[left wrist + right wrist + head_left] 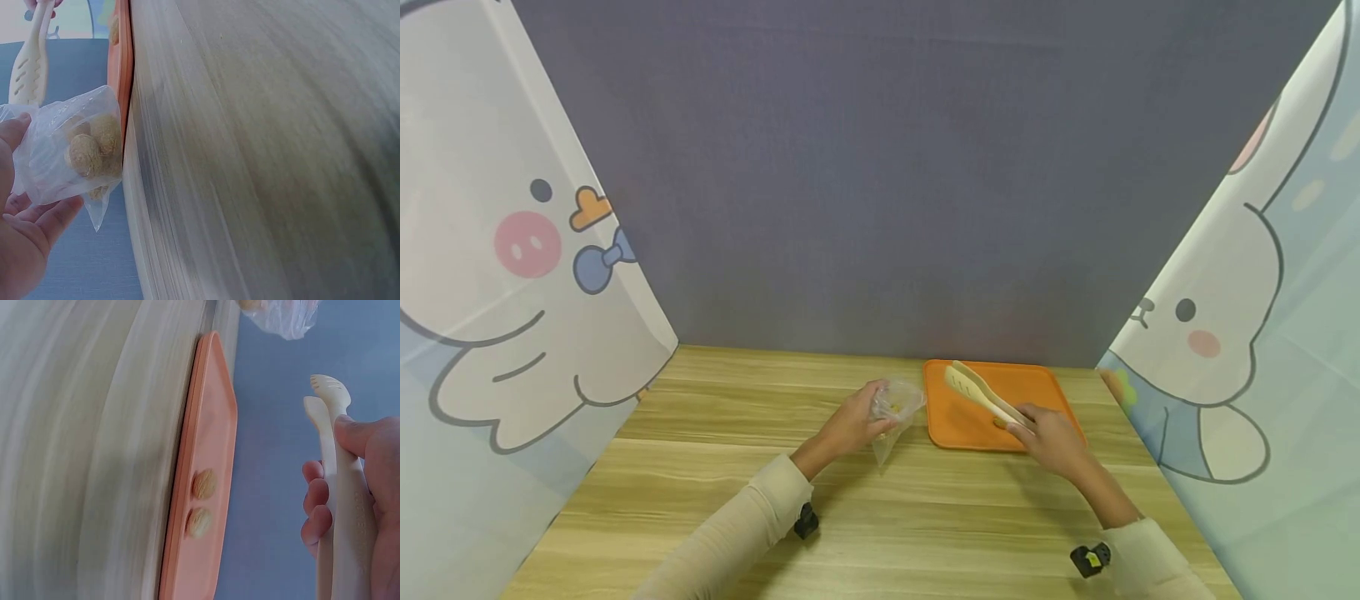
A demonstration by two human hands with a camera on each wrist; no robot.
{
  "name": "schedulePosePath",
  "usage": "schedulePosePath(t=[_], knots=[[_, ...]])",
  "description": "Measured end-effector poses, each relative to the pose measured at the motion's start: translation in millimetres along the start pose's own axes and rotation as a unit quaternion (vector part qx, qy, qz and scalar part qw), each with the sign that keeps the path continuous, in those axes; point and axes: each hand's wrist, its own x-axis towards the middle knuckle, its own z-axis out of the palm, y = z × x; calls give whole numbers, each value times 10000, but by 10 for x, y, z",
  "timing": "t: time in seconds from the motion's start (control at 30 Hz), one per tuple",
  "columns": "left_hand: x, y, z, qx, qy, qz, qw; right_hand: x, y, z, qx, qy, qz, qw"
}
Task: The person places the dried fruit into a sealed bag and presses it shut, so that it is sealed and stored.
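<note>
My left hand (pixel 853 421) holds a clear plastic bag (pixel 898 400) by its upper part, thumb and fingers on its sides. Several walnuts (pixel 85 154) show through the bag's lower part in the left wrist view. In my right hand (pixel 1052 442) are cream-coloured tongs (pixel 981 393), gripped by the handles, with nothing between their tips. The tongs hang over an orange tray (pixel 1030 382), tips pointing towards the back left. On the tray lie two walnuts, a nearer one (pixel 199 522) and another (pixel 204 484) close beside it, seen from the right wrist.
The wood-grain table (pixel 760 400) runs back to a dark grey panel (pixel 850 208). Cartoon-printed side sheets stand at the left (pixel 467 250) and right (pixel 1217 333). The tray sits at the table's back right, just right of the bag.
</note>
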Motion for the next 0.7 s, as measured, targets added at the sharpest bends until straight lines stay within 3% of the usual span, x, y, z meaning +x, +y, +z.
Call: schedulePosePath(t=[0.5, 0.7], knots=[[-2, 18, -2, -75, 22, -58, 10000, -175, 252, -34, -446, 77, -38, 9990], [-4, 20, 6, 52, 162, 138, 9998, -224, 329, -26, -509, 30, 71, 9987]])
